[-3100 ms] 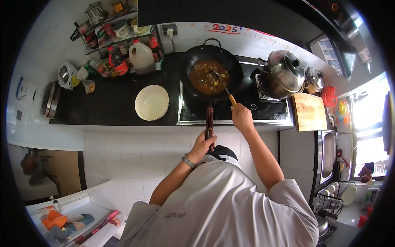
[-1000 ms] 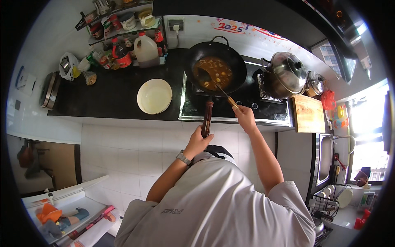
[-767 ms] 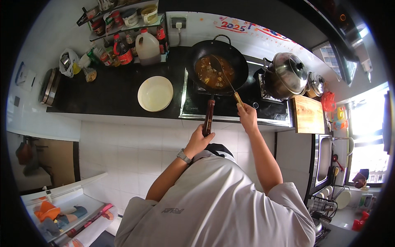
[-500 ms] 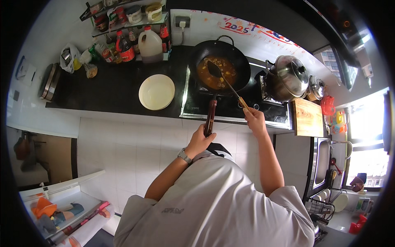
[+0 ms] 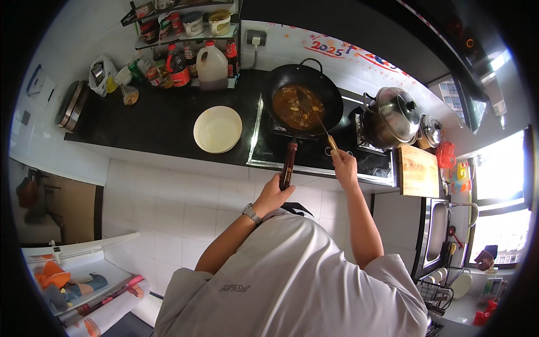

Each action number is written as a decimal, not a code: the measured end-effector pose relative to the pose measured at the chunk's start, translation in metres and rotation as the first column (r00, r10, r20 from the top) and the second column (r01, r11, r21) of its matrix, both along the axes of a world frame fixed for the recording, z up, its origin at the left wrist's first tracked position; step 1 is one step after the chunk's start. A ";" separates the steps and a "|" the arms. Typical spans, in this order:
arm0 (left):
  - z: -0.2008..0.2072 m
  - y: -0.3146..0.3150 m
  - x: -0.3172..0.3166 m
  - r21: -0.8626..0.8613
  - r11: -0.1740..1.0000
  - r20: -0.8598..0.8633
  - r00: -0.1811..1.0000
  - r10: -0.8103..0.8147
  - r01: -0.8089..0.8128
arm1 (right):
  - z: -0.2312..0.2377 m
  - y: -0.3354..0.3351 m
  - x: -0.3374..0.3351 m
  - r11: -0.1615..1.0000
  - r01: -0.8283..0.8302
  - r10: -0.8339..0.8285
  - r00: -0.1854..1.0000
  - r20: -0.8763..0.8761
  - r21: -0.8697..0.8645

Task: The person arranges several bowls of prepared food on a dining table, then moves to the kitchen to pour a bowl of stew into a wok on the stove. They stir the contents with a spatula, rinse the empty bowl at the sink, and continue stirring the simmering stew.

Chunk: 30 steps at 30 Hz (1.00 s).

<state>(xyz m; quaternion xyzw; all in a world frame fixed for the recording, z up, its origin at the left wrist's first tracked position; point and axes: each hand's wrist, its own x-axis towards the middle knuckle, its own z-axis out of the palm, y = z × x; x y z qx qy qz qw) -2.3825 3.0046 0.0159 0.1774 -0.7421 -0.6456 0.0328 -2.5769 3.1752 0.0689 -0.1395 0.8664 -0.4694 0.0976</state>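
My left hand [image 5: 273, 194] grasps the handle [image 5: 289, 163] of the wok [image 5: 333, 106] on the black stove [image 5: 310, 153], and my right hand [image 5: 345, 167] grasps the wooden-handled spatula [image 5: 333, 145], its blade in the brown stew [image 5: 287, 105].

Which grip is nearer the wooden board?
Right. The right grip, on the utensil, is left of the wooden board; the left grip, on the wok handle, farther left.

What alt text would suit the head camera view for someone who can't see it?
A person's left hand grips the handle of a black wok while the right hand holds a wooden-handled spatula in its brown, soupy food. A cream bowl stands left of the wok, a lidded steel pot right.
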 end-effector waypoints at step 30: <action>-0.017 0.009 0.002 0.162 0.984 -0.016 0.997 0.071 -0.068 | 0.000 -0.029 -0.015 0.977 0.130 -0.092 0.971 -0.219 0.166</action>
